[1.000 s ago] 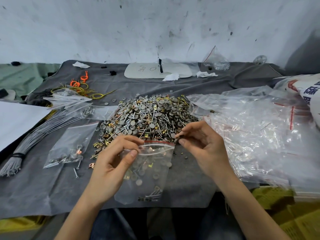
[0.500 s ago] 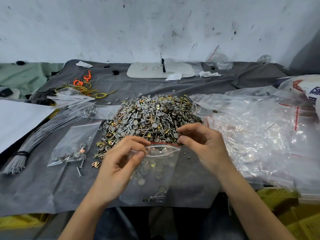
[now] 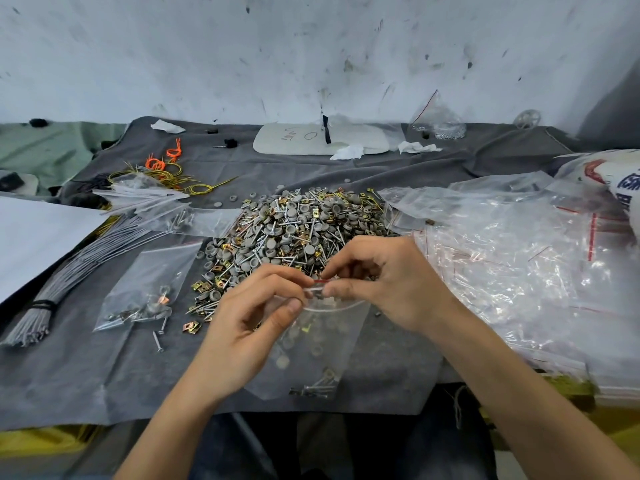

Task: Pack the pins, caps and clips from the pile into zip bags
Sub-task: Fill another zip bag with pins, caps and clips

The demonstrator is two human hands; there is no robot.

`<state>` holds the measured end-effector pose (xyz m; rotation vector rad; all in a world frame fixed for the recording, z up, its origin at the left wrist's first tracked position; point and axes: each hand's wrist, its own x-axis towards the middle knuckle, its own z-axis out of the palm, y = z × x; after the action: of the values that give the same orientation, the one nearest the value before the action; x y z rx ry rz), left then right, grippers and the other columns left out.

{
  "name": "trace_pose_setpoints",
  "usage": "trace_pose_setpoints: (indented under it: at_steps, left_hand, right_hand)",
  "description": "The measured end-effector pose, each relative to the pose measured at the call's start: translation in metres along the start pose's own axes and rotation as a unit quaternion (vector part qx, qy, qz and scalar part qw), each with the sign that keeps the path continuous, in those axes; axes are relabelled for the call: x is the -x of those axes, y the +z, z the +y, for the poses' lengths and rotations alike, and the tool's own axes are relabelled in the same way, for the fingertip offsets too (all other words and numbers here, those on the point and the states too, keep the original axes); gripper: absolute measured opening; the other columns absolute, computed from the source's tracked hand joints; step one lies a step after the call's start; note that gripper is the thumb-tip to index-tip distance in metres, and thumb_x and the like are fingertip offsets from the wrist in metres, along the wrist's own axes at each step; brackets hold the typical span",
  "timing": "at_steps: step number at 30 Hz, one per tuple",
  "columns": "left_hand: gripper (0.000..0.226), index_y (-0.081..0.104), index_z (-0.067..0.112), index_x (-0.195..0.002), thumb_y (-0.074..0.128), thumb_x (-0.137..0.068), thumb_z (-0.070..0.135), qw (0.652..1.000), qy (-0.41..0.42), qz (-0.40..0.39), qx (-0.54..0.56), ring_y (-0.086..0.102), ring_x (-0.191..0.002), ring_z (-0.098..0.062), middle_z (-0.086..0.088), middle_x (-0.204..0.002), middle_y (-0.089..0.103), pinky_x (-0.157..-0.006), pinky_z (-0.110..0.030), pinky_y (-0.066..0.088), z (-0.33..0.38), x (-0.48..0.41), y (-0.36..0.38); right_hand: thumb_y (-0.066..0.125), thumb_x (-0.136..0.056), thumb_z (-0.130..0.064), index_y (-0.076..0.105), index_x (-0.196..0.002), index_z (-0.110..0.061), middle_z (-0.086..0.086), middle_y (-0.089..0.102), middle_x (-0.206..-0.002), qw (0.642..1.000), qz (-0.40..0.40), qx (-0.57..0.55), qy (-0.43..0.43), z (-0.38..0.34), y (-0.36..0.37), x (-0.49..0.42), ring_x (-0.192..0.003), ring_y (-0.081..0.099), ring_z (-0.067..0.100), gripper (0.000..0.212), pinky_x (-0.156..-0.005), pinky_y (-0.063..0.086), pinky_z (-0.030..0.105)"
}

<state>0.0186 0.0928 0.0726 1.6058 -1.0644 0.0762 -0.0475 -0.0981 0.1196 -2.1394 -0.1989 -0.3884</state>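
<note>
Your grey cloth (image 3: pixel 104 375) carries a heap of empty bags (image 3: pixel 502 271) on the right and the pile (image 3: pixel 294 230) of pins, caps and clips at centre. Just near of it lies 1 part-filled zip bag (image 3: pixel 322 344). Your left hand (image 3: pixel 249 327) and right hand (image 3: pixel 391 282) each pinch its red-lined mouth, which looks partly sealed.

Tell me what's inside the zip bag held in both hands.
Through the clear zip bag show grey round caps, a brass clip and, at the bottom, several pins. The left hand and right hand pinch its top, covering whatever lies there.
</note>
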Motion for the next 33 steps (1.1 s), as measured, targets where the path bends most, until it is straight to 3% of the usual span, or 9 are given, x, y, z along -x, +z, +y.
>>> trace_pose_setpoints:
  at_steps: [10, 13, 16, 19, 22, 24, 28, 31, 33]
  left_hand:
    - [0.013, 0.065, 0.016, -0.086, 0.054, -0.091, 0.023, 1.000, -0.018, 0.020, 0.012, 0.063, -0.102, -0.016, 0.006, -0.107, 0.066, -0.086, -0.022, 0.047, -0.004, 0.005, -0.004]
    - [0.015, 0.065, 0.017, -0.086, 0.055, -0.091, 0.026, 0.999, -0.035, 0.029, 0.020, 0.063, -0.100, -0.018, 0.006, -0.106, 0.067, -0.082, -0.029, 0.050, -0.006, 0.006, -0.004]
    - [0.016, 0.067, 0.018, -0.084, 0.055, -0.090, 0.028, 0.998, -0.046, 0.027, 0.022, 0.064, -0.098, -0.024, 0.004, -0.106, 0.067, -0.079, -0.043, 0.052, -0.008, 0.009, -0.002]
    - [0.015, 0.067, 0.022, -0.083, 0.055, -0.090, 0.030, 0.998, -0.058, 0.017, 0.028, 0.064, -0.097, -0.024, 0.007, -0.107, 0.067, -0.078, -0.046, 0.052, -0.008, 0.010, 0.002]
    - [0.013, 0.066, 0.025, -0.085, 0.055, -0.090, 0.030, 0.998, -0.053, 0.004, 0.029, 0.064, -0.100, -0.020, 0.007, -0.109, 0.066, -0.080, -0.039, 0.052, -0.006, 0.008, 0.006]
    - [0.012, 0.065, 0.025, -0.084, 0.055, -0.091, 0.029, 0.999, -0.042, 0.001, 0.030, 0.064, -0.101, -0.020, 0.007, -0.109, 0.066, -0.081, -0.030, 0.051, -0.005, 0.006, 0.008]
    - [0.012, 0.066, 0.023, -0.086, 0.055, -0.091, 0.026, 0.999, -0.031, 0.015, 0.037, 0.064, -0.104, -0.020, 0.007, -0.110, 0.066, -0.088, -0.026, 0.049, -0.005, 0.007, 0.005]
    - [0.011, 0.066, 0.025, -0.086, 0.056, -0.090, 0.026, 0.997, -0.040, 0.033, 0.053, 0.064, -0.105, -0.020, 0.005, -0.109, 0.067, -0.089, -0.026, 0.049, -0.005, 0.008, 0.001]
    - [0.011, 0.067, 0.024, -0.086, 0.056, -0.090, 0.026, 0.997, -0.046, 0.038, 0.055, 0.064, -0.105, -0.021, 0.005, -0.108, 0.068, -0.089, -0.028, 0.049, -0.005, 0.009, -0.001]
  right_hand:
    - [0.067, -0.082, 0.005, 0.071, -0.083, -0.021, 0.002, 0.073, -0.074, 0.962, 0.166, -0.172, 0.130, 0.044, -0.010, 0.012, -0.072, 0.073, 0.015, 0.027, -0.066, 0.056, 0.019]
    - [0.057, -0.086, 0.012, 0.062, -0.083, -0.005, 0.010, 0.067, -0.077, 0.867, 0.222, -0.332, 0.297, 0.073, 0.002, 0.025, -0.064, 0.072, 0.016, 0.018, -0.061, 0.058, 0.022]
    - [0.057, -0.087, 0.009, 0.059, -0.084, -0.007, 0.010, 0.067, -0.075, 0.786, 0.265, -0.429, 0.357, 0.084, 0.004, 0.030, -0.062, 0.071, 0.019, 0.016, -0.061, 0.060, 0.026]
    - [0.074, -0.072, -0.008, 0.065, -0.081, -0.021, 0.002, 0.069, -0.076, 0.843, 0.270, -0.380, 0.270, 0.063, -0.001, 0.025, -0.066, 0.069, 0.014, 0.018, -0.055, 0.054, 0.020]
    - [0.080, -0.070, -0.019, 0.067, -0.077, -0.034, -0.009, 0.071, -0.080, 0.961, 0.182, -0.184, 0.101, 0.025, -0.002, 0.021, -0.074, 0.067, 0.004, 0.021, -0.060, 0.050, 0.012]
    - [0.077, -0.076, -0.018, 0.067, -0.080, -0.034, -0.014, 0.069, -0.084, 0.993, 0.106, -0.048, 0.012, 0.010, 0.004, 0.020, -0.080, 0.064, 0.004, 0.019, -0.069, 0.052, 0.018]
    - [0.070, -0.080, -0.024, 0.071, -0.088, -0.030, -0.015, 0.069, -0.090, 0.992, 0.124, 0.013, -0.020, 0.009, 0.013, 0.018, -0.088, 0.062, 0.007, 0.010, -0.078, 0.052, 0.024]
    - [0.068, -0.086, -0.017, 0.069, -0.084, -0.031, -0.011, 0.070, -0.080, 0.959, 0.261, -0.079, 0.073, 0.032, 0.007, 0.005, -0.073, 0.063, 0.006, 0.014, -0.064, 0.049, 0.012]
    - [0.067, -0.087, -0.013, 0.070, -0.085, -0.028, -0.012, 0.069, -0.079, 0.957, 0.246, -0.014, 0.150, 0.060, 0.008, -0.010, -0.072, 0.062, -0.001, 0.015, -0.068, 0.049, 0.011]
